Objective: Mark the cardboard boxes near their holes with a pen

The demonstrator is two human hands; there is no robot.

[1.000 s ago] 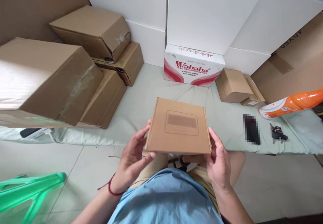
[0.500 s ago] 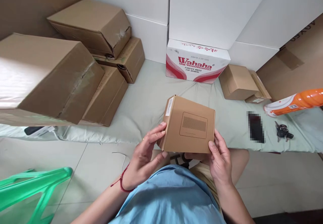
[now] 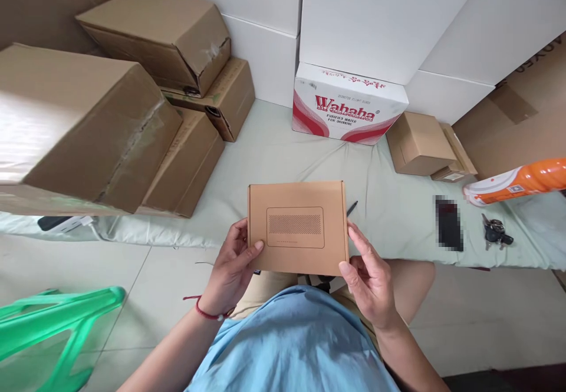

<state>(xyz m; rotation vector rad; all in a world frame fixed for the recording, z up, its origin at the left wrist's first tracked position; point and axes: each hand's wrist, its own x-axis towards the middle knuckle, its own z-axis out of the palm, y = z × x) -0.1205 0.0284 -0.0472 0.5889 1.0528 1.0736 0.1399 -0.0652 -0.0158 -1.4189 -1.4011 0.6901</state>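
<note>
A small brown cardboard box (image 3: 300, 197) with a printed outline and dotted pattern on its top face is held above my lap, close to the bed's edge. My left hand (image 3: 236, 262) grips its lower left corner, thumb on top and fingers hidden beneath. At the lower right corner, my right hand (image 3: 368, 274) holds it with the thumb against the corner and the fingers along the right side. A dark pen-like stick (image 3: 352, 208) shows just past the box's right edge, partly hidden by it.
Large cardboard boxes (image 3: 84, 115) are piled at the left. A white and red Wahaha carton (image 3: 349, 106) stands at the back, beside smaller boxes (image 3: 420, 143). To the right lie a blurred dark object (image 3: 448, 224), keys (image 3: 497, 231) and an orange bottle (image 3: 517, 181). A green stool (image 3: 62, 315) is lower left.
The cardboard box has turned nearly square to me and shifted left. My left thumb has come onto its top face. The pen-like stick has come into view beside it.
</note>
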